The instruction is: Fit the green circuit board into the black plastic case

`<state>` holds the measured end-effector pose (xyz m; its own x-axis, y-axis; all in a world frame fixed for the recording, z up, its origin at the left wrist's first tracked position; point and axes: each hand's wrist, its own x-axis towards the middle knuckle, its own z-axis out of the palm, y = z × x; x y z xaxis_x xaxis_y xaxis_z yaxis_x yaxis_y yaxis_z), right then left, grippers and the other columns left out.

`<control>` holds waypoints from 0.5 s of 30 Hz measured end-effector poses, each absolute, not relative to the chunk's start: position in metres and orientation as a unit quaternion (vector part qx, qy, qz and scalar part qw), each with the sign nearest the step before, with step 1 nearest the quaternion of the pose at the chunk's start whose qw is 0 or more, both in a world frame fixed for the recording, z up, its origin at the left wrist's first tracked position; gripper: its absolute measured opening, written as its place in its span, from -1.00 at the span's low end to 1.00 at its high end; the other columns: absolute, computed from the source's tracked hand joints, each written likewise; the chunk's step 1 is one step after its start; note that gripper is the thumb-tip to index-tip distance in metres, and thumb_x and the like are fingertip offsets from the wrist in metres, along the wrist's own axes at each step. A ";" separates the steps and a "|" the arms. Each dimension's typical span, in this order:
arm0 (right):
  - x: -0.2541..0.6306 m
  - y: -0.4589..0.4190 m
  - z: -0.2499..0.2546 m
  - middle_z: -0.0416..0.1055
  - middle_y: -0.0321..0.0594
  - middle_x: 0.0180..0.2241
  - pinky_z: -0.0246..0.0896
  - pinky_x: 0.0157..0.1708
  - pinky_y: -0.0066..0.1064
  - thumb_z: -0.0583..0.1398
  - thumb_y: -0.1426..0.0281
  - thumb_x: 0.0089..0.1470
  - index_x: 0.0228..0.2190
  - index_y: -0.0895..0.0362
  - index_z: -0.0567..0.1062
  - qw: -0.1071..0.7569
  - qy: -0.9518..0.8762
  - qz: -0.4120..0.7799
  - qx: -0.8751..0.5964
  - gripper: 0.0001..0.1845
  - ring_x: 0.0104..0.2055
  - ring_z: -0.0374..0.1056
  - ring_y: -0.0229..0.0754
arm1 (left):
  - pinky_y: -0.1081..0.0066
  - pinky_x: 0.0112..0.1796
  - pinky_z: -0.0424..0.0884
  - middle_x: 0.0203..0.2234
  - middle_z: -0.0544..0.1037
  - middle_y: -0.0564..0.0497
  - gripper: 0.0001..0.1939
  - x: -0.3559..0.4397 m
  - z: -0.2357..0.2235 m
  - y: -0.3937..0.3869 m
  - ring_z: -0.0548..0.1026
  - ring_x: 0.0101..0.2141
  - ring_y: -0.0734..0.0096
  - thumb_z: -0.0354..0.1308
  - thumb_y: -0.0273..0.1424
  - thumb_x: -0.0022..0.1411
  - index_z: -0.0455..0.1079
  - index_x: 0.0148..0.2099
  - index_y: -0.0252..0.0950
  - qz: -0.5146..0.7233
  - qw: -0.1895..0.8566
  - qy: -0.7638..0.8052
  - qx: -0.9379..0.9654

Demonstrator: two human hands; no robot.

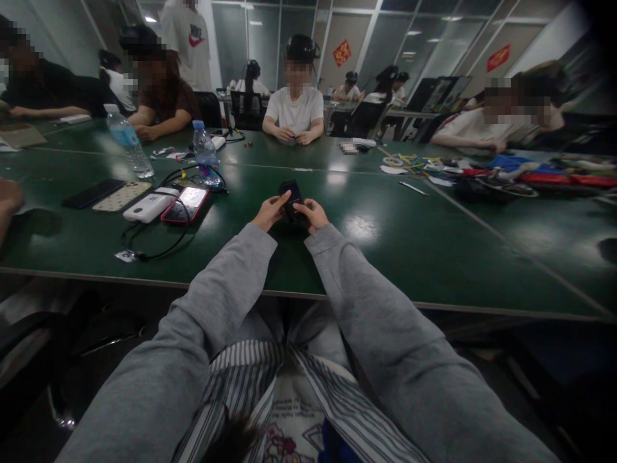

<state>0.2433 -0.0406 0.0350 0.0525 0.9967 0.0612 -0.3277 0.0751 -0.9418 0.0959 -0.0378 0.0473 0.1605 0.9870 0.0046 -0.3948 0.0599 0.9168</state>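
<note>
Between my two hands is a small black box-shaped object (292,200), held just above the green table (385,244). Its exact kind is too dark to make out. My left hand (271,211) grips its left side, thumb lying on the upper face. On the other side my right hand (313,214) is closed around the lower right part, thumb pressed to the face. The fingers beneath the object are partly hidden. Grey sleeves cover both of my forearms.
To the left lie a red-edged phone (186,206), a white power bank (150,206) with a black cable, and more phones. Two water bottles (129,141) stand behind. A pen (413,188) and a heap of cables (511,173) lie right. A person (295,109) sits opposite.
</note>
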 end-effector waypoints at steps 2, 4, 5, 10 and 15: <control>0.244 -0.040 0.035 0.39 -0.50 -0.51 0.30 -0.45 -0.42 0.54 0.18 -0.63 -0.43 0.02 0.26 0.600 -0.420 0.547 -0.405 -0.27 -0.48 0.37 -0.29 | 0.35 -0.20 0.42 -0.28 0.58 -0.06 -0.53 0.094 0.047 -0.038 0.52 -0.36 0.45 0.41 -0.05 0.05 0.44 -0.21 -0.32 0.541 0.621 0.362 0.436; 0.244 -0.041 0.035 0.39 -0.49 -0.51 0.29 -0.44 -0.42 0.54 0.18 -0.63 -0.44 0.02 0.25 0.597 -0.423 0.548 -0.405 -0.27 -0.48 0.36 -0.29 | 0.33 -0.18 0.43 -0.29 0.57 -0.08 -0.50 0.093 0.047 -0.038 0.52 -0.37 0.45 0.39 0.01 0.04 0.44 -0.22 -0.33 0.541 0.612 0.369 0.443; 0.243 -0.041 0.035 0.39 -0.49 -0.51 0.29 -0.44 -0.43 0.54 0.18 -0.63 -0.44 0.02 0.25 0.595 -0.424 0.550 -0.404 -0.27 -0.48 0.36 -0.30 | 0.33 -0.18 0.43 -0.30 0.57 -0.08 -0.49 0.093 0.046 -0.037 0.51 -0.38 0.45 0.38 0.02 0.04 0.44 -0.23 -0.33 0.541 0.610 0.372 0.444; 0.242 -0.043 0.036 0.40 -0.51 -0.54 0.30 -0.46 -0.43 0.54 0.16 -0.66 -0.46 0.02 0.25 0.597 -0.421 0.552 -0.402 -0.26 -0.50 0.35 -0.31 | 0.34 -0.20 0.43 -0.35 0.54 -0.07 -0.49 0.093 0.044 -0.034 0.50 -0.37 0.44 0.39 0.04 0.03 0.44 -0.29 -0.33 0.551 0.598 0.378 0.444; 0.242 -0.043 0.036 0.41 -0.50 -0.55 0.30 -0.46 -0.43 0.55 0.14 -0.69 -0.46 0.02 0.26 0.589 -0.422 0.555 -0.408 -0.24 -0.50 0.35 -0.31 | 0.40 -0.26 0.41 -0.39 0.55 -0.06 -0.52 0.094 0.044 -0.033 0.49 -0.38 0.46 0.40 0.00 0.05 0.44 -0.30 -0.33 0.559 0.594 0.382 0.435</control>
